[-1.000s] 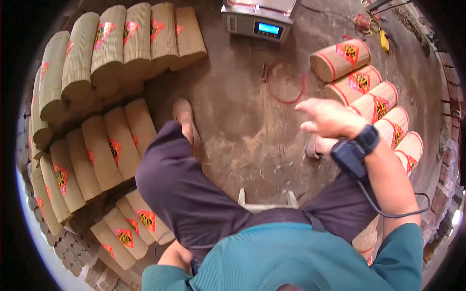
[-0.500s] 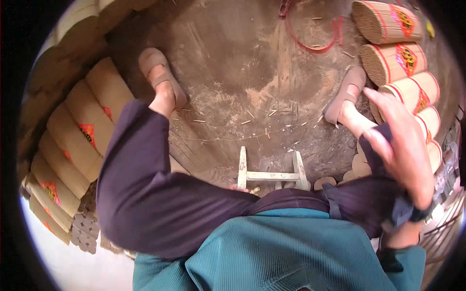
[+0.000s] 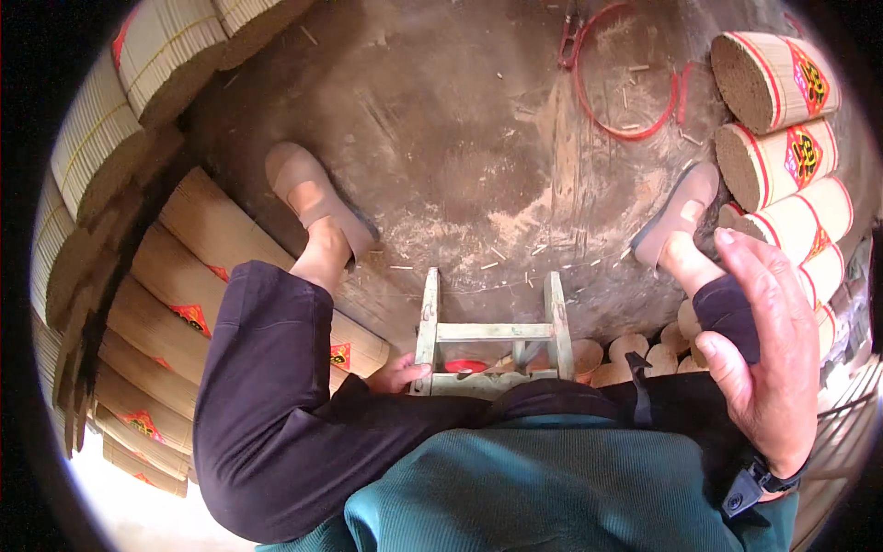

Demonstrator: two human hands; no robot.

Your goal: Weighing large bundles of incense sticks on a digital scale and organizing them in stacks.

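Note:
A pale, worn wooden stool (image 3: 497,333) stands between my legs, its frame partly covered by my trousers. At its left leg my left hand (image 3: 400,373) shows only in part, thumb and fingers closed on the wood; the arm is hidden beneath my thigh. My right hand (image 3: 768,354) hovers by my right knee with thumb and fingers apart, holding nothing. Nearest to it are stacked bundles of thin sticks (image 3: 798,164), bound with red bands and bearing red labels. A black strap (image 3: 759,483) circles that wrist.
More stick bundles (image 3: 170,294) lie along my left, below another row (image 3: 170,55) on a dark ledge. A red strap loop (image 3: 630,133) lies on the brown floor (image 3: 441,120) among scattered sticks. Round bundle ends (image 3: 630,350) sit behind the stool's right side, and a red item (image 3: 466,365) lies beneath it.
The stool now sits a little farther left in view, and more of my left hand shows at its leg. My right hand stays raised and spread. The whole view has shifted.

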